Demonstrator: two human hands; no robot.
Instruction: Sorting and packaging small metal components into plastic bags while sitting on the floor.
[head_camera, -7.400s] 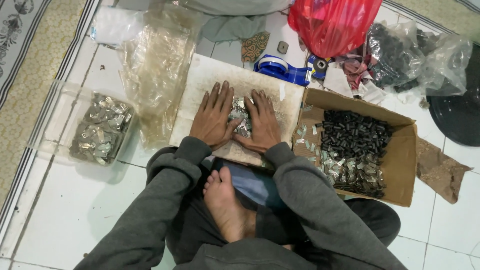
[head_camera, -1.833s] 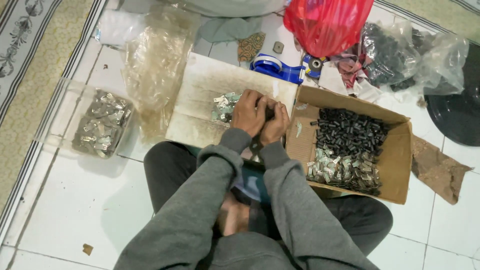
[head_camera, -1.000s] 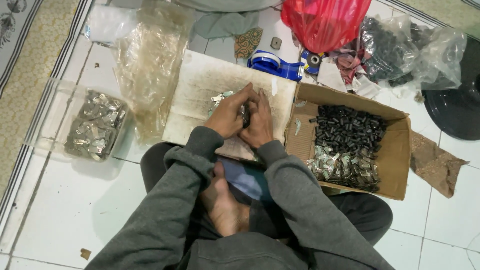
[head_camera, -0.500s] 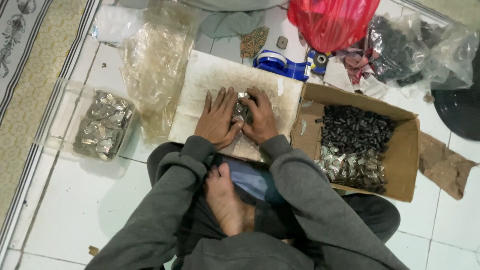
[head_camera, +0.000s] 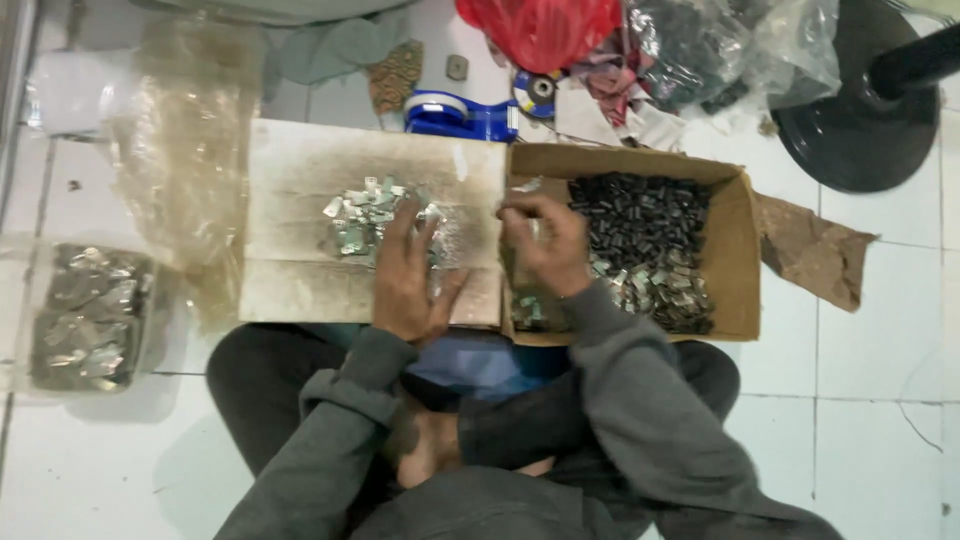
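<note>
On white floor tiles (head_camera: 880, 400), cardboard sheet (head_camera: 300, 200)

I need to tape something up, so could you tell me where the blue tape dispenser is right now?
In the head view, the blue tape dispenser lies on the floor just beyond the far edge of the flat cardboard sheet, beside the open cardboard box and below the red plastic bag.

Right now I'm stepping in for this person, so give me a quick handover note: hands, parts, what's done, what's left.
Left hand: flat on the cardboard sheet, fingers on the pile of silver metal pieces.
Right hand: over the cardboard box edge, pinching something small; what it is cannot be told.
Box holds dark parts and silver ones.
Clear bag of silver pieces lies at left.
Left: pile on sheet.
</note>
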